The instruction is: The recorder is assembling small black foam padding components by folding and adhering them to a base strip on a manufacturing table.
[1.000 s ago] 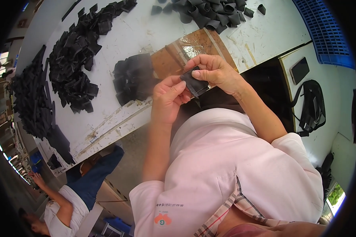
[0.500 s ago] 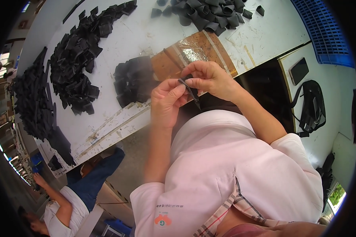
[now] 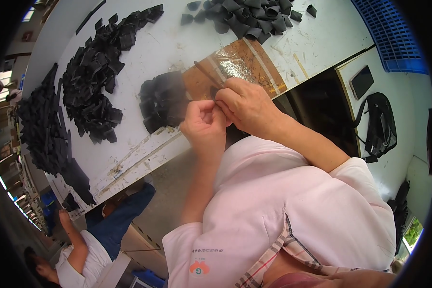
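Observation:
My left hand (image 3: 204,126) and my right hand (image 3: 250,106) meet above the table's near edge, fingertips pressed together in a pinch. Between them is a small black strip of fabric-like material (image 3: 214,91); most of it is covered by the fingers, and only a dark bit shows past the fingertips. Just left of my hands lies a stack of flat black pieces (image 3: 162,98). Beyond my knuckles a brown board (image 3: 240,60) with shiny clear tape lies flat on the table.
Curled black pieces (image 3: 247,17) are heaped at the far side. To the left are a long pile of folded black pieces (image 3: 89,72) and dark strips (image 3: 41,127). A blue crate (image 3: 393,38), phone (image 3: 361,81) and mesh bag (image 3: 381,127) are right. Another person (image 3: 84,254) sits lower left.
My hands have drawn closer together and the right fingers have folded over the left fingertips. The black strip, hanging visibly below the fingers before, is now mostly hidden.

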A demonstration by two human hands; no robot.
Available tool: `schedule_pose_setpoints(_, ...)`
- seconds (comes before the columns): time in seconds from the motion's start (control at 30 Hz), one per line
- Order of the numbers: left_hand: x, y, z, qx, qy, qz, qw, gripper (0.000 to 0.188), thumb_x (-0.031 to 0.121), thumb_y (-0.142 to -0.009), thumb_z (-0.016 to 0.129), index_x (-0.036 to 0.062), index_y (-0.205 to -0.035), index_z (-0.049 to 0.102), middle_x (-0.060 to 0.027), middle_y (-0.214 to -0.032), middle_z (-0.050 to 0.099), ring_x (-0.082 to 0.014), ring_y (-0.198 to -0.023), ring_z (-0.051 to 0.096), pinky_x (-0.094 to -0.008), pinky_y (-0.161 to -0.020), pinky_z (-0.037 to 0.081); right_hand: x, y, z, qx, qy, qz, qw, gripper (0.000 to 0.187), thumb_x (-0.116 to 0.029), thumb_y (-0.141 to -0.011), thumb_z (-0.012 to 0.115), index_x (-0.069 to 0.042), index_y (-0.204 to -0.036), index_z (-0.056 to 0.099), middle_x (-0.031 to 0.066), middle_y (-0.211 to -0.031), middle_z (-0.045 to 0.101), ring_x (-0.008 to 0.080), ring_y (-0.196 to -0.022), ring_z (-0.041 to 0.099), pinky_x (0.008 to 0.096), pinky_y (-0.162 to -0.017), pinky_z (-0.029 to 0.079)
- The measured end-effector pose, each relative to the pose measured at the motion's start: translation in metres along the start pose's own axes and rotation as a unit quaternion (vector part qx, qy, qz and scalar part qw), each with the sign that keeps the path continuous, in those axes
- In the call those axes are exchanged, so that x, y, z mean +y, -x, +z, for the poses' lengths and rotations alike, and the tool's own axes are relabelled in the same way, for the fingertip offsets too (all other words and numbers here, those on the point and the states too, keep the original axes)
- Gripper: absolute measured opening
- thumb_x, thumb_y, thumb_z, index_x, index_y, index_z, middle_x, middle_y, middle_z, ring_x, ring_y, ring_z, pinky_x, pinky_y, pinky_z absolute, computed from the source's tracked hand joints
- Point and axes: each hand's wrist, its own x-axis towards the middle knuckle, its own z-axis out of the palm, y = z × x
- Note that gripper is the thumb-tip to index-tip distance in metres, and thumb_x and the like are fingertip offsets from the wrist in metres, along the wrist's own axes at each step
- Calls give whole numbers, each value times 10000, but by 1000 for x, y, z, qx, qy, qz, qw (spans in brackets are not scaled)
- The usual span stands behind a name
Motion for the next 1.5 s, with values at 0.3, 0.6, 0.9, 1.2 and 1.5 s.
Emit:
schedule_pose_setpoints(0.3,1,-11,-7,79,210,-131,966,189,-92,-762,500,7,-915,453,-67,-702,532,-36,-406,396,-160,-346,314,8,2,8,47,89,18,995,140,-75,-604,619,-22,-686,518,75,-703,490,241,-695,541,324,-554,462)
schedule_pose_setpoints(0.6,12,-13,-17,-13,301,-209,930,201,-62,-707,486,-13,-902,491,-47,-728,493,-37,-386,305,-166,-382,272,14,-4,-6,-30,-619,350,702,76,-60,-728,637,10,-744,609,5,-655,551,57,-539,460,171,-467,358)
schedule_pose_setpoints(0.9,15,-13,-4,85,154,31,984,94,-81,-748,476,-36,-826,502,-112,-792,576,-38,-422,434,-162,-347,334,5,-14,-19,-133,-686,318,641,184,-210,-840,561,-65,-729,539,-58,-603,405,20,-518,324,171,-434,244)
schedule_pose_setpoints(1.2,41,-54,-37,-192,664,-213,690,273,-31,-810,343,-60,-1060,447,-163,-845,569,-31,-296,305,-162,-290,218,11,-71,-31,-114,-547,227,798,285,-306,-835,563,-42,-727,572,-55,-561,423,22,-471,336,178,-394,241)
schedule_pose_setpoints(1.5,27,-53,-31,-178,650,-204,710,233,34,-850,390,-50,-1055,458,-139,-877,573,-18,-345,327,-150,-320,241,8,-68,-35,-126,-576,183,787,277,-288,-841,562,-46,-706,553,-61,-559,410,19,-471,325,175,-399,252)
